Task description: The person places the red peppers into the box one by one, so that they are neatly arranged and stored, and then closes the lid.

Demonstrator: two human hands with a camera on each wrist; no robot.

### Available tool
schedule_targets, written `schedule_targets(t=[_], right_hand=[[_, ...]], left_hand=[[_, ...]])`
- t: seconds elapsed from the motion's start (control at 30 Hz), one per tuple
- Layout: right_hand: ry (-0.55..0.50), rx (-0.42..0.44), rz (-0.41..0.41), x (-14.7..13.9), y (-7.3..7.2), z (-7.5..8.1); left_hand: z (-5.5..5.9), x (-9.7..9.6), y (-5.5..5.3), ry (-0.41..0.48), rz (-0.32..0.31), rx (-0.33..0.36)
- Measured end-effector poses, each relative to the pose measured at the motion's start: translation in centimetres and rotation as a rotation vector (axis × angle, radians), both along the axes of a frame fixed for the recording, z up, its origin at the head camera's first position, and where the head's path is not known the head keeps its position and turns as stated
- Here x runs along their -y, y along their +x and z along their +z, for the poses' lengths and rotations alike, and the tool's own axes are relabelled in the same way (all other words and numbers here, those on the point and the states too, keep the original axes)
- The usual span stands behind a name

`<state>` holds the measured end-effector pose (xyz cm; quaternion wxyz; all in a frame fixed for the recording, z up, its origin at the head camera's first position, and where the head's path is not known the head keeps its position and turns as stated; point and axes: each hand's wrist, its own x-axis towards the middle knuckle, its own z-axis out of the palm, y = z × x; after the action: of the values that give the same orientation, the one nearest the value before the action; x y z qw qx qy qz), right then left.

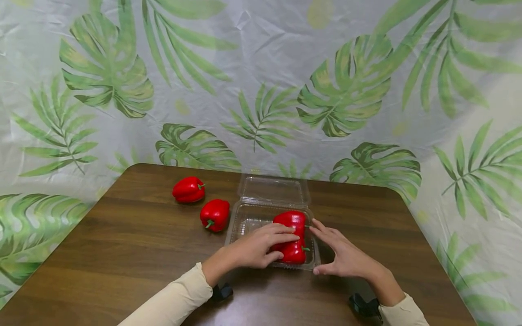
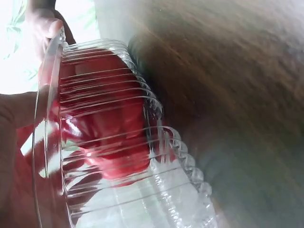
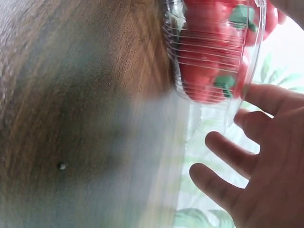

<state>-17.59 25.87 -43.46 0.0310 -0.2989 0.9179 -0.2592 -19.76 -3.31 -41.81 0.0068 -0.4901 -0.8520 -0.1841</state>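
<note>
Two red bell peppers lie side by side in the right half of a clear plastic clamshell box (image 1: 234,226), the far pepper (image 1: 290,218) behind the near pepper (image 1: 294,257), green stems pointing right. My left hand (image 1: 258,244) reaches in from the left, its extended fingers resting on the peppers. At the box's right side is my right hand (image 1: 345,256), fingers and thumb spread wide along the rim. In the right wrist view its fingers (image 3: 218,185) are apart, with the index finger at the rim. The left wrist view shows red pepper (image 2: 109,114) through the ribbed wall.
Two more red bell peppers lie left of the box: one pepper (image 1: 215,215) close beside it, another pepper (image 1: 189,189) farther back. The box's lid (image 1: 274,189) stands open at the back. Everything is on a brown wooden table (image 1: 134,244) before a leaf-patterned curtain (image 1: 269,59).
</note>
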Motion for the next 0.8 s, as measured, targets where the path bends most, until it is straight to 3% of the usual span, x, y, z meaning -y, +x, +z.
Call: schedule_targets(t=[0.23,0.47,0.8], right_hand=[[0.003,0.011,-0.004,0.09,-0.19,-0.11],[0.006,0.015,-0.006,0.22,-0.12,0.05],[-0.007,0.032,-0.012,0.34,0.16,0.27]], left_hand=[[-0.01,-0.24,-0.45,-0.053,0.013,-0.059],[-0.35,-0.5,-0.68,-0.099,0.01,0.025],[-0.66,-0.66,-0.64,-0.127,0.013,0.001]])
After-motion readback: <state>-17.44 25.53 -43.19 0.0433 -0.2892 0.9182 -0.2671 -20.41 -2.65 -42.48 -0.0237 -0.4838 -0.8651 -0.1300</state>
